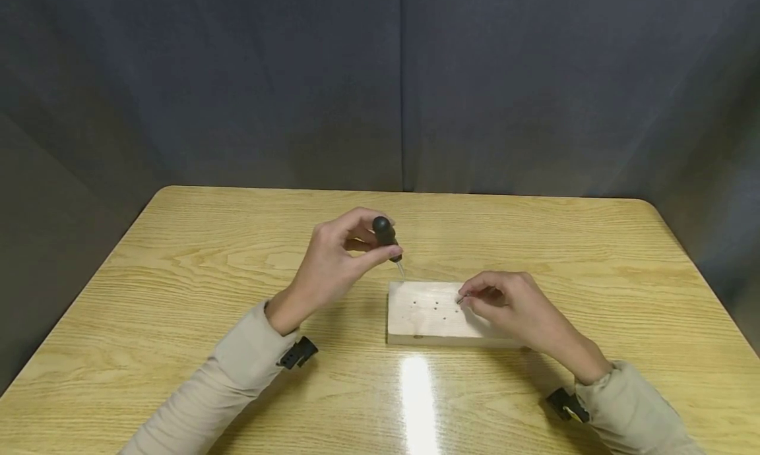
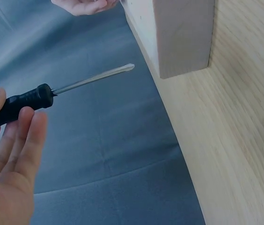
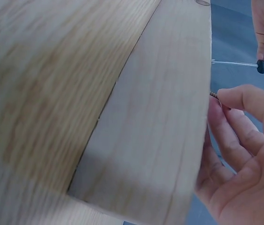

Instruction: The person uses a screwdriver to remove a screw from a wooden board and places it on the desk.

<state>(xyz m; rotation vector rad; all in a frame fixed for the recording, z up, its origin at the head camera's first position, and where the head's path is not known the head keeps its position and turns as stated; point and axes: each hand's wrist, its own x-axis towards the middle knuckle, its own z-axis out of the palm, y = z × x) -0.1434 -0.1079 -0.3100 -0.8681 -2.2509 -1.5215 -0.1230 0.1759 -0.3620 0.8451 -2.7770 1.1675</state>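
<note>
A pale wooden block [image 1: 424, 323] with several small dark holes in its top lies flat on the table. My left hand [image 1: 332, 264] grips a screwdriver [image 2: 26, 102] by its black handle, thumb on one side and fingers on the other. Its metal shaft [image 2: 94, 78] slants down toward the block's far left edge in the head view. Over the block's right part, my right hand [image 1: 513, 306] pinches a small screw [image 3: 214, 95] between thumb and fingertip, close above the top face. Most of the screw is hidden by the fingers.
The light wood-grain table [image 1: 196, 277] extends around the block, with a bright reflection in front of it. Dark grey-blue curtains [image 1: 267, 92] stand behind the table and along both sides. A small black device [image 1: 299, 353] sits at the left sleeve cuff, another [image 1: 567, 404] at the right.
</note>
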